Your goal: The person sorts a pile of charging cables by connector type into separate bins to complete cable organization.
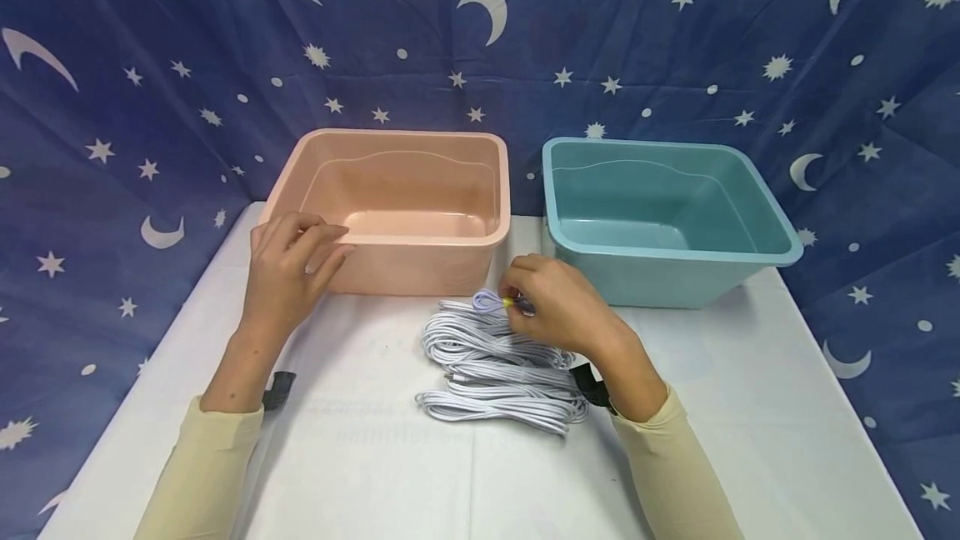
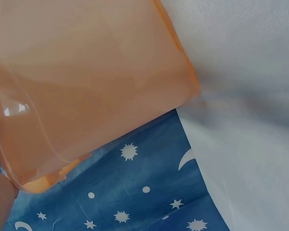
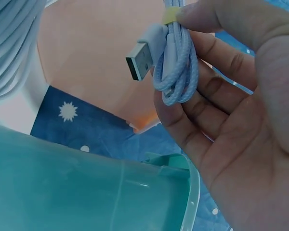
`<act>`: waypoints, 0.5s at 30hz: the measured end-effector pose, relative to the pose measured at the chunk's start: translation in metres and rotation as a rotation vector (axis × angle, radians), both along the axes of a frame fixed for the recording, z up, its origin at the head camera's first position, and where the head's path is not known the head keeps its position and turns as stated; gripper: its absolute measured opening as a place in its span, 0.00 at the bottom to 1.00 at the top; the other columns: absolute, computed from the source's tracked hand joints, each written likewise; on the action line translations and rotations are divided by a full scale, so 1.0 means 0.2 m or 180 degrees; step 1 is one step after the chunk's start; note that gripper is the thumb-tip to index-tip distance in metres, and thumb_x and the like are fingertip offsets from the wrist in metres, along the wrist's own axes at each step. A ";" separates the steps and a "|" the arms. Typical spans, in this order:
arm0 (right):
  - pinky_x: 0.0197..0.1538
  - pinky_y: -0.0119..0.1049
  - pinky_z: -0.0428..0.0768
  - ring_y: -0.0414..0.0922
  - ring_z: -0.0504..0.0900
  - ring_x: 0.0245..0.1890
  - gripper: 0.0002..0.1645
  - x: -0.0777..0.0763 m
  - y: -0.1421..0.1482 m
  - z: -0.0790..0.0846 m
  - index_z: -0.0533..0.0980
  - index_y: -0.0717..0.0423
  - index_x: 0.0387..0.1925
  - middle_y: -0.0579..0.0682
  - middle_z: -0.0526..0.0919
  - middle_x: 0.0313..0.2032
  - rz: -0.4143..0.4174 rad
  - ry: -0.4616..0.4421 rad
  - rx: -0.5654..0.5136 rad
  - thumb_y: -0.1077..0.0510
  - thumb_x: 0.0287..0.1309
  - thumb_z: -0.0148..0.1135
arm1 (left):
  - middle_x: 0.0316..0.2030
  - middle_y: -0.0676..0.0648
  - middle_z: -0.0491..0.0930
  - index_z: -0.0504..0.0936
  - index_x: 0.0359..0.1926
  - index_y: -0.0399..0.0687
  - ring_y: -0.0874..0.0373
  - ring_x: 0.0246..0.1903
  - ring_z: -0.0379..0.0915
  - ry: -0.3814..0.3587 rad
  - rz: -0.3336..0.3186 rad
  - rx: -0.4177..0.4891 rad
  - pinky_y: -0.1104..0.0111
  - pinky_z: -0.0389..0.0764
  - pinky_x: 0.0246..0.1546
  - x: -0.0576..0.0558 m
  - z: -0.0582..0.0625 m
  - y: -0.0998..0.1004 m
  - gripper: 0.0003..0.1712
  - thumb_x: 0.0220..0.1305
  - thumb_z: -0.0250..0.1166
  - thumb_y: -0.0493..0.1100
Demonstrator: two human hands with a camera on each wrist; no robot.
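Between thumb and fingers my right hand (image 1: pixel 558 302) pinches a small coiled USB cable (image 3: pixel 178 67), pale lavender and braided, with a yellow tie (image 3: pixel 171 15) round its middle. Its metal USB plug (image 3: pixel 139 61) sticks out in the right wrist view. Just below that hand lie several bundles of white cable (image 1: pixel 502 407), stacked on the table. My left hand (image 1: pixel 288 269) rests at the front left rim of the peach bin (image 1: pixel 420 269), its fingers bent loosely over the edge and holding nothing.
To the right of the peach bin stands a teal bin (image 1: pixel 637 282); no contents show in either. Both sit at the back of a white-covered table (image 1: pixel 360 457). A blue curtain (image 1: pixel 525 40) with moons and stars hangs behind and along both sides.
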State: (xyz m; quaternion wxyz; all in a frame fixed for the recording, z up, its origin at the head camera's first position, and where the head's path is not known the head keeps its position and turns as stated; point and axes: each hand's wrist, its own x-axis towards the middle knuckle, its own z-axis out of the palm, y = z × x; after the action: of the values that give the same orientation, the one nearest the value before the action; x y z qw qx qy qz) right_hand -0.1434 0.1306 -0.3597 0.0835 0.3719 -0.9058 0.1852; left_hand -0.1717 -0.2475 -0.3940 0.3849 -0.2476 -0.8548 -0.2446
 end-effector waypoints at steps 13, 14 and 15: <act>0.34 0.33 0.78 0.40 0.76 0.31 0.08 -0.02 -0.02 0.10 0.84 0.54 0.35 0.45 0.83 0.35 0.0182 0.0117 -0.0155 0.67 0.54 0.71 | 0.43 0.38 0.79 0.89 0.49 0.42 0.38 0.47 0.76 -0.0016 0.0020 -0.0004 0.41 0.66 0.51 0.00 0.00 0.00 0.15 0.63 0.78 0.42; 0.34 0.33 0.78 0.40 0.75 0.31 0.08 -0.02 -0.02 0.11 0.84 0.54 0.35 0.45 0.83 0.35 0.0206 0.0130 -0.0170 0.68 0.53 0.70 | 0.43 0.38 0.79 0.89 0.49 0.42 0.38 0.47 0.76 -0.0011 0.0020 -0.0005 0.41 0.66 0.51 0.00 0.00 0.00 0.15 0.64 0.78 0.42; 0.34 0.33 0.78 0.40 0.75 0.31 0.08 -0.02 -0.02 0.12 0.84 0.54 0.35 0.45 0.83 0.35 0.0230 0.0142 -0.0177 0.68 0.53 0.70 | 0.43 0.38 0.79 0.89 0.49 0.42 0.38 0.47 0.76 -0.0005 0.0020 -0.0003 0.41 0.66 0.51 0.00 0.00 0.00 0.15 0.64 0.78 0.42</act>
State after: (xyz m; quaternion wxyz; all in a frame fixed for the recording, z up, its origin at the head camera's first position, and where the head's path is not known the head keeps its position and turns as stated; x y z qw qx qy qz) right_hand -0.1478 0.1262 -0.3366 0.1072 0.4059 -0.8842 0.2049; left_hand -0.1721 -0.2472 -0.3943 0.3849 -0.2450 -0.8560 -0.2432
